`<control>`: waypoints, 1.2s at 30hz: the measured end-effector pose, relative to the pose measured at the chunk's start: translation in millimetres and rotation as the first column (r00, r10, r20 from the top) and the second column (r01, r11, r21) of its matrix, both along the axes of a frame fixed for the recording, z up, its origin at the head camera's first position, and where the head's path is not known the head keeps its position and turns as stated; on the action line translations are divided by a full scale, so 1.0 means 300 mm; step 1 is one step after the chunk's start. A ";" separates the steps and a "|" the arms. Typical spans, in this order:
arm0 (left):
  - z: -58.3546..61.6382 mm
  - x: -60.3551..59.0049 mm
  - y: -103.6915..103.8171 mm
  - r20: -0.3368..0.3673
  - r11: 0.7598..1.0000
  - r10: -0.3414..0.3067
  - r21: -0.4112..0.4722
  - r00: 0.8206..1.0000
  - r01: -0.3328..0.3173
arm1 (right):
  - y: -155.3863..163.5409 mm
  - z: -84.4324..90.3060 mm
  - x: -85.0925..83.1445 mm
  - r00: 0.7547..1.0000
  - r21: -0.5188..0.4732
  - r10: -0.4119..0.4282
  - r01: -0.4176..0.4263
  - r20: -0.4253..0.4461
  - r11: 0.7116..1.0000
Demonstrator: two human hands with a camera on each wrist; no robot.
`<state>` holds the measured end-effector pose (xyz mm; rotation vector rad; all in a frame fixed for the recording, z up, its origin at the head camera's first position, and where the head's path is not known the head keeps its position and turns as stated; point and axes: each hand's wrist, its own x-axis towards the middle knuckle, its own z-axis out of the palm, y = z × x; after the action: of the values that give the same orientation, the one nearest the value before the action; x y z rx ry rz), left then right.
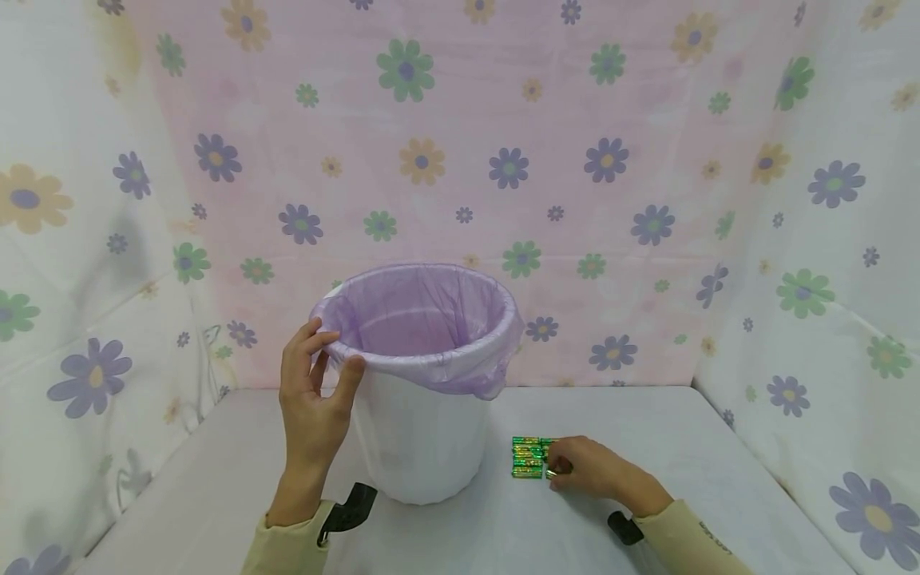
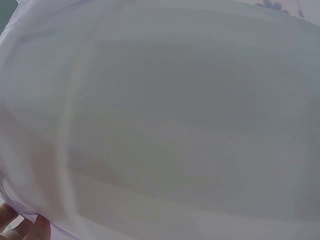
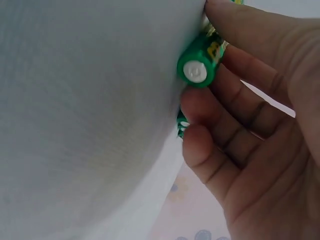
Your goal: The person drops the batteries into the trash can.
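A white trash can (image 1: 424, 439) stands left of centre, lined with a translucent purple bag (image 1: 410, 323) folded over its rim. My left hand (image 1: 316, 399) grips the rim and bag at the left side, thumb in front; only its fingertips (image 2: 37, 227) show in the left wrist view. Beside the can lie several green and yellow batteries (image 1: 527, 454) in rows on the table. At their right end my right hand (image 1: 589, 467) pinches one battery (image 3: 197, 67) between thumb and fingers, low over the table surface. Another battery (image 3: 183, 125) shows partly behind the fingers.
The white-covered table (image 1: 632, 415) reaches back to a pink curtain (image 1: 467, 216) with a flower print. White flowered curtains close off the left and right sides. A black wrist mount sits at each sleeve cuff.
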<state>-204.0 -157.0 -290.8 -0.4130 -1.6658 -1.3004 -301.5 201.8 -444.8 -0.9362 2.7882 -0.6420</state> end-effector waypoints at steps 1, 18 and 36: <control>-0.001 -0.001 0.000 -0.003 1.000 -0.001 0.002 1.000 0.001 | 0.001 -0.002 -0.001 1.000 -0.016 0.009 -0.009 0.022 1.000; -0.002 -0.003 -0.001 -0.024 1.000 -0.020 0.014 1.000 0.021 | 0.009 -0.001 -0.002 0.994 -0.066 0.073 -0.068 0.081 0.996; -0.057 -0.061 -0.039 -0.019 1.000 -0.005 0.006 1.000 0.006 | 0.005 0.295 0.049 0.979 0.050 0.097 -0.089 -0.181 0.995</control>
<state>-222.4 -168.7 -307.8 -0.4250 -1.6457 -1.3018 -286.9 203.3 -356.1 -1.1655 2.8807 -0.5054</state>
